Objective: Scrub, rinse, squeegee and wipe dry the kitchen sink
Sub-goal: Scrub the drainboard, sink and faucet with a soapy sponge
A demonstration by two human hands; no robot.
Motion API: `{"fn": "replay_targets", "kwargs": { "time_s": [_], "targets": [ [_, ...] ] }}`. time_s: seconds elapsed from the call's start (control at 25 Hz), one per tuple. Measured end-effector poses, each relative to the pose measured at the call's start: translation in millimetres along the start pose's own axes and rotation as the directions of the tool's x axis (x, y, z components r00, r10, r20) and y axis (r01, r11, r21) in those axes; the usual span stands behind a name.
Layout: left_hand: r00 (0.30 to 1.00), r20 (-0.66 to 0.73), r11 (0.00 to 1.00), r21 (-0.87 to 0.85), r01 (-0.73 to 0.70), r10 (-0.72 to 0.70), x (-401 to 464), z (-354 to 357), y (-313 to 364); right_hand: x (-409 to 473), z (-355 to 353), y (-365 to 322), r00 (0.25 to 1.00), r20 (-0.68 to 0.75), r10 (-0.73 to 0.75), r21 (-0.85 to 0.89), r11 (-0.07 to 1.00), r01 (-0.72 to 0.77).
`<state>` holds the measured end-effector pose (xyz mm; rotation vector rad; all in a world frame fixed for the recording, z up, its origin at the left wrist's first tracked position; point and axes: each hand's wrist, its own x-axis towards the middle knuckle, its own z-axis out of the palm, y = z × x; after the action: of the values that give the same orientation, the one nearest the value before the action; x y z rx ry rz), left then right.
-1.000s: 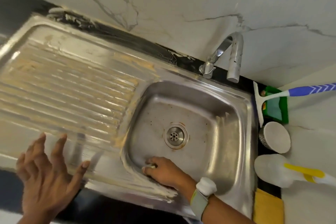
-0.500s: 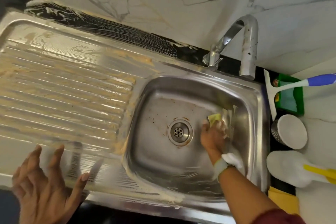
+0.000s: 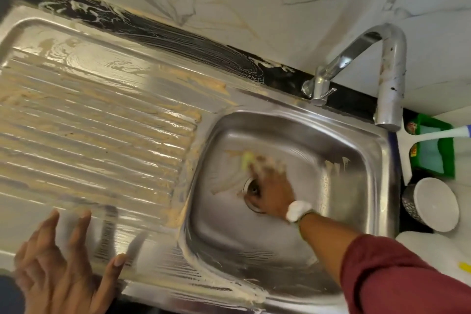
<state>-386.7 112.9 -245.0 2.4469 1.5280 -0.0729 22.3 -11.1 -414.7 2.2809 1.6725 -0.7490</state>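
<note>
The steel sink [image 3: 300, 257] fills the middle, with a ribbed drainboard [image 3: 96, 130] on its left smeared with tan foam. Inside the basin, my right hand [image 3: 270, 186] grips a yellow-green scrub sponge [image 3: 246, 159] against the bottom, just above the drain [image 3: 251, 187], which the hand half covers. The hand and sponge are blurred. My left hand [image 3: 58, 267] rests at the drainboard's front edge with fingers spread and straight, holding nothing. A white-bladed squeegee [image 3: 405, 150] with a blue handle lies right of the basin.
The chrome tap [image 3: 387, 79] arches over the basin's back right corner. On the counter to the right sit a green tray [image 3: 446, 153], a round white-topped container [image 3: 433, 204] and a white bottle [image 3: 433, 252] with a yellow part. A marble wall stands behind.
My right hand swept the sponge from the basin's front left corner to its right side, then back left to above the drain. The left hand stayed put.
</note>
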Motion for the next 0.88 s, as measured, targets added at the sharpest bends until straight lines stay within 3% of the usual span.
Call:
{"fn": "replay_targets", "kwargs": {
  "time_s": [0.08,0.16,0.24,0.32,0.4,0.48,0.6,0.72,0.8,0.88],
  "targets": [
    [0.999,0.011,0.999,-0.009,0.047,-0.047,0.0,-5.6,7.8,-6.4,-7.3,38.8,0.933,-0.138,0.333,0.087,0.942,-0.324],
    [0.999,-0.008,0.998,-0.048,0.052,-0.052,-2.4,-11.5,20.2,-28.9,-2.3,24.5,0.846,0.028,0.533,0.242,0.817,-0.523],
    [0.999,-0.027,0.998,-0.045,0.043,-0.044,-4.9,-11.1,19.7,-51.5,29.4,4.3,0.783,0.136,0.607,0.304,0.726,-0.617],
    [0.995,-0.034,0.995,-0.051,0.088,-0.09,-5.9,-14.4,21.7,-71.3,12.1,-15.4,0.751,0.39,0.533,0.444,0.605,-0.66],
    [0.998,-0.026,0.996,-0.069,0.058,-0.06,-5.7,-16.6,21.2,-74.5,-13.3,-56.8,0.824,0.472,0.315,0.579,0.594,-0.558],
    [0.998,-0.033,0.998,-0.029,0.048,-0.049,-4.5,-13.1,20.0,-68.8,-33.1,-86.3,0.824,0.525,0.211,0.626,0.56,-0.543],
    [0.994,-0.09,0.997,-0.053,0.065,-0.069,-7.2,-4.6,16.0,-80.2,-4.0,-120.0,0.873,0.474,0.113,0.624,0.656,-0.424],
    [0.996,-0.085,0.998,-0.058,0.037,-0.042,-6.3,-1.0,11.5,-83.6,12.7,-109.5,0.864,0.503,0.034,0.53,0.778,-0.338],
    [0.997,-0.071,0.998,-0.051,0.04,-0.043,-5.4,2.5,10.6,-49.7,-2.7,-93.8,0.931,0.346,0.116,0.513,0.807,-0.292],
    [0.996,-0.073,0.997,-0.062,0.049,-0.054,-4.8,6.8,8.0,6.5,-27.5,-89.5,0.926,0.225,0.302,0.531,0.759,-0.376]
  ]
}}
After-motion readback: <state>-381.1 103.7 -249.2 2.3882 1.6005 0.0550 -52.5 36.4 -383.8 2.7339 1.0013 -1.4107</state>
